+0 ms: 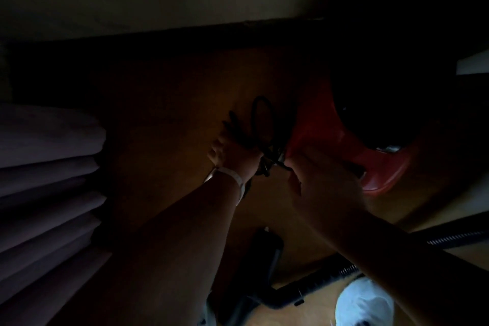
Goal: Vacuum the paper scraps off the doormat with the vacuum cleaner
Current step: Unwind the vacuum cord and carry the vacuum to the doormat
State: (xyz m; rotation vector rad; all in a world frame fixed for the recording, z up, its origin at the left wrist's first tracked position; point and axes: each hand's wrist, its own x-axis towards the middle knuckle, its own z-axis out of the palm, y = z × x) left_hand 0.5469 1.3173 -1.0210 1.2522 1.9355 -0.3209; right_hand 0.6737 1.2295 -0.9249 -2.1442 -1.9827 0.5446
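Gripping coiled cord [262, 124] at frame centre with left hand [232, 152], apparently pinching a strand with right hand [317, 182], beside red vacuum cleaner [381, 167] at right. Could knot if tugged; doormat unseen.

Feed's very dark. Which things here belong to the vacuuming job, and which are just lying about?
Job: red vacuum cleaner; black cord, held by the left hand; right hand beside it; ribbed hose. Doormat and scraps not in view.
Lying about: stacked folded cloth at left; white object, bottom right.
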